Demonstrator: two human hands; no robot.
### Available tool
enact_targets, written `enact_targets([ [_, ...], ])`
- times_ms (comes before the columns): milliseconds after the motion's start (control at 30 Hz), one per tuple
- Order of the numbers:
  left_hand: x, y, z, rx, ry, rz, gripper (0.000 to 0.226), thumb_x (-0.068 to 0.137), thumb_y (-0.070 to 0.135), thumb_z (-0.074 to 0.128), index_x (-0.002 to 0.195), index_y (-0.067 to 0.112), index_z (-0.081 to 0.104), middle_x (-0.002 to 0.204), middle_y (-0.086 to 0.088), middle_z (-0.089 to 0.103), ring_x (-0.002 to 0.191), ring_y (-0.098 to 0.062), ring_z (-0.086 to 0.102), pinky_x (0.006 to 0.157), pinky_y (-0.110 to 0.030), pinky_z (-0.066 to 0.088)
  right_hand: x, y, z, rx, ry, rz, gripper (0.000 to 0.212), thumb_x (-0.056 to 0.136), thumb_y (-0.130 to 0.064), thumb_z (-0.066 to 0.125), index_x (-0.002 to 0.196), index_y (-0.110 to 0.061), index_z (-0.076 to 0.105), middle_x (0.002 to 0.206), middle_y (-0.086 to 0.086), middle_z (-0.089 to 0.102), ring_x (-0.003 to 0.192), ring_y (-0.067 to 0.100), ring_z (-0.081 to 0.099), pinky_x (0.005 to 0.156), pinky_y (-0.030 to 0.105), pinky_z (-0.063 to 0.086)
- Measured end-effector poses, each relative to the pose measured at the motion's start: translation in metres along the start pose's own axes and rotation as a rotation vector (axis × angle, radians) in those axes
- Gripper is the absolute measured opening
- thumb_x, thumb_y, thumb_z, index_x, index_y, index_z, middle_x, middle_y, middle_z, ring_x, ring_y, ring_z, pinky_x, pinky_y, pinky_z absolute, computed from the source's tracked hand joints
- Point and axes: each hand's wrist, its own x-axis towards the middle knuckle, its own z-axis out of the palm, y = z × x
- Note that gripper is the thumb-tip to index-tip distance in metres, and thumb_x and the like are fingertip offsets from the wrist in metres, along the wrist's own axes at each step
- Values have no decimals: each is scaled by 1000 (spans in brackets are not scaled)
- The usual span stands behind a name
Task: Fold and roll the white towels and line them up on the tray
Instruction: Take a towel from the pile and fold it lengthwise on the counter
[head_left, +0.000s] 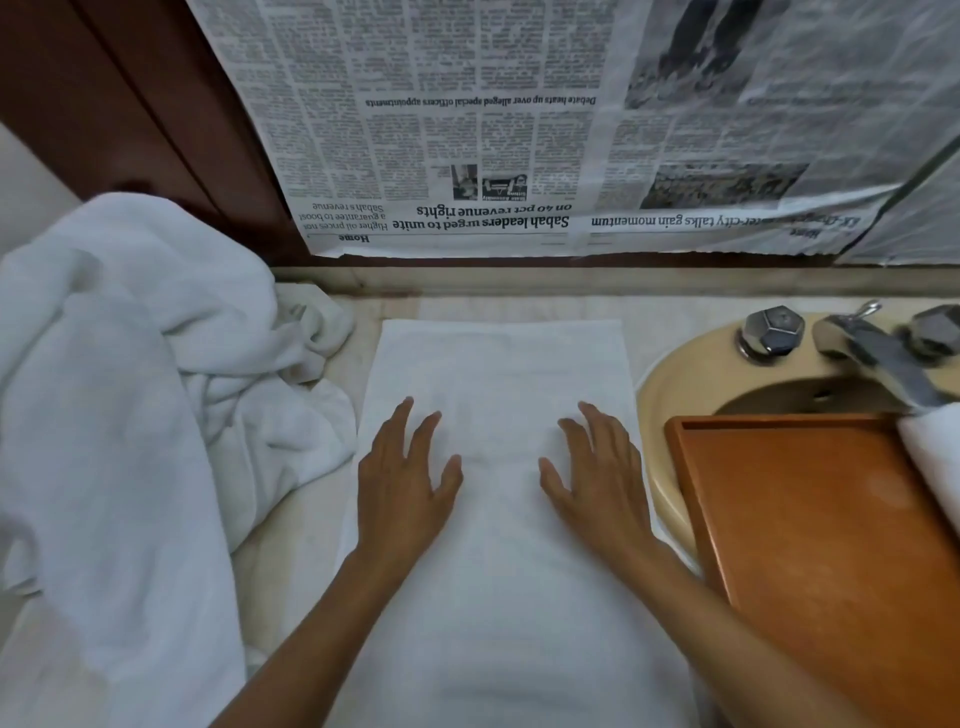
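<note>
A white towel (498, 374) lies flat on the counter, folded into a long strip running away from me. My left hand (402, 483) rests flat on its left half, fingers straight and spread. My right hand (597, 478) lies flat on its right half in the same way. Neither hand grips the cloth. An orange-brown wooden tray (810, 530) sits to the right, partly over the sink. A white rolled towel (935, 457) lies on the tray's far right edge, mostly cut off by the frame.
A heap of crumpled white towels (119, 395) fills the left side of the counter. A beige sink (691, 384) with chrome taps (774, 332) is at the right. Newspaper (493, 130) covers the wall behind the counter.
</note>
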Motion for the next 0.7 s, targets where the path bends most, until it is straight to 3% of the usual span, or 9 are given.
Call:
enact_targets([
  [100,55,16,11,62,-111,-24,56,100,50,37,151,26,35,165,-3,13,149,-25,19,114,-44,28,52,-20,5,-17,-85,64,58,98,-47,36,147,-17,35,163,8,12,149,30,10,117,45,19],
  [200,75,25,33,152,-192,10,56,103,50,22,156,32,20,166,-1,0,152,-24,7,116,-41,22,76,-34,21,-77,-165,-16,59,102,-49,27,155,-24,18,165,3,-4,151,25,-3,119,41,11],
  [300,68,14,47,216,-178,24,66,96,58,6,156,35,19,165,2,1,152,-21,4,118,-39,18,77,-25,36,-159,-203,-69,66,96,-57,7,156,-29,13,164,2,-4,151,24,-3,121,43,13],
  [433,70,-11,46,243,-115,1,67,94,66,17,155,37,20,166,4,4,152,-20,6,118,-41,19,80,8,35,-192,-174,-39,69,92,-63,4,155,-37,7,164,-4,-6,151,22,-10,120,41,3],
  [533,73,-25,40,259,-93,-60,73,92,69,15,156,34,18,166,3,2,152,-21,5,119,-40,16,93,26,28,-247,-167,56,74,89,-64,-4,156,-33,-3,163,-3,-14,150,24,-14,121,42,2],
  [633,76,-20,37,247,-101,-206,84,87,68,1,158,25,14,165,-4,-4,152,-24,-1,120,-40,8,106,14,24,-220,-155,216,69,99,-56,11,157,-21,-2,164,4,-11,150,28,-11,121,45,4],
  [700,85,-6,39,223,-89,-210,83,89,62,2,157,18,19,165,-11,-2,152,-27,3,120,-42,10,115,-7,25,-153,-119,216,65,102,-45,20,157,-15,3,164,7,-7,150,31,-8,120,47,6],
])
